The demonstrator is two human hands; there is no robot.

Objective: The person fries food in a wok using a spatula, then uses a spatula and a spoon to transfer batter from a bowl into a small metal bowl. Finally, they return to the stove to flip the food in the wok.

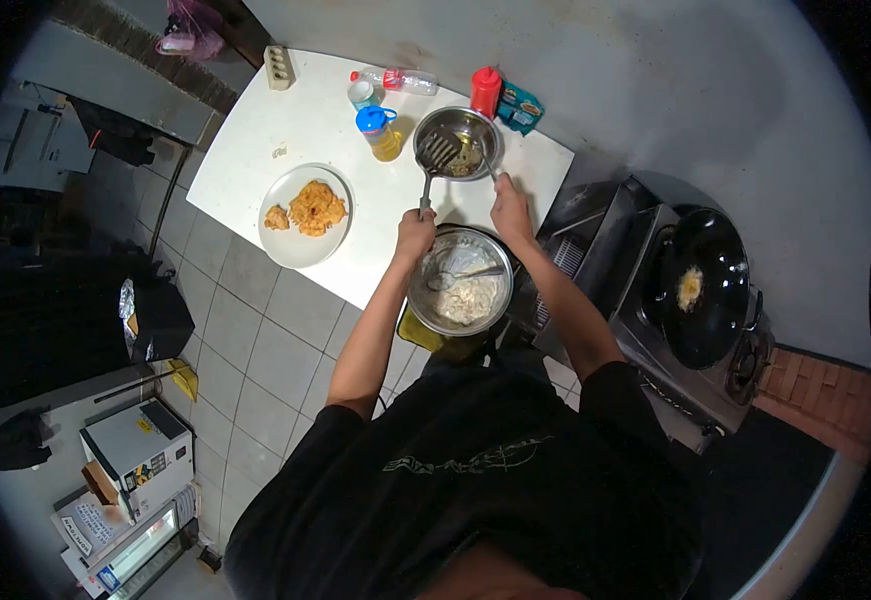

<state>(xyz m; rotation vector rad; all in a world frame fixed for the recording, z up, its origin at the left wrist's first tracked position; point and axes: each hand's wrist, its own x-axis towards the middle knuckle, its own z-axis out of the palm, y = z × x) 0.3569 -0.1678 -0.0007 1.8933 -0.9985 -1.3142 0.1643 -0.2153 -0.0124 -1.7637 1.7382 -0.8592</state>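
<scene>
- The left hand (416,236) grips the handle of a slotted spatula (427,181), whose head lies over the left side of the small bowl (473,127); contact there is unclear.
- The right hand (511,207) is closed round a thin handle (490,163) reaching into the small bowl; its far end is too indistinct to name.
- The small bowl stands on the white table (383,232), with shiny liquid and brownish bits inside.
- Nearer the person than the small bowl is the mixing bowl (456,325), with pale batter and a spoon (482,271) inside.
- Left of the small bowl: a blue-capped bottle (385,145) nearby and, farther off, a plate (300,254) with golden fried pieces (316,208).
- Just beyond the small bowl: a red bottle (485,94), beside a green packet (520,108).
- Well right of the small bowl: a black wok (707,322) with a fried piece (690,289) inside.
</scene>
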